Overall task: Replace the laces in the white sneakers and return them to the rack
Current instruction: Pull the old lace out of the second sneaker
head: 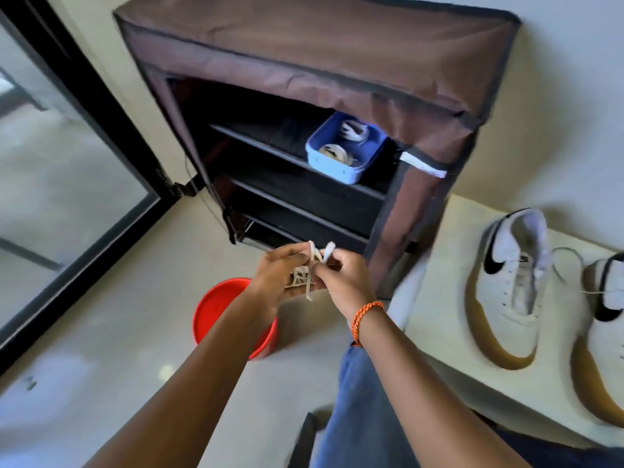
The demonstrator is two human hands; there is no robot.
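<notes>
Both forearms reach out, left hand [280, 271] and right hand [344, 276] each curled round one bundled white lace [309, 270] in front of the brown rack [304, 79]. Two white sneakers [513, 282] sit on the worktop [449, 332] at right. One red bucket [216, 315], one blue tub [344, 146] holding two lace bundles.

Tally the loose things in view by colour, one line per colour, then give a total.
White: 3, namely two white gum-soled sneakers and the bundled white lace held in both hands
Blue: 1, the blue plastic tray on the rack shelf
Red: 1, the round red tub
Total: 5
</notes>
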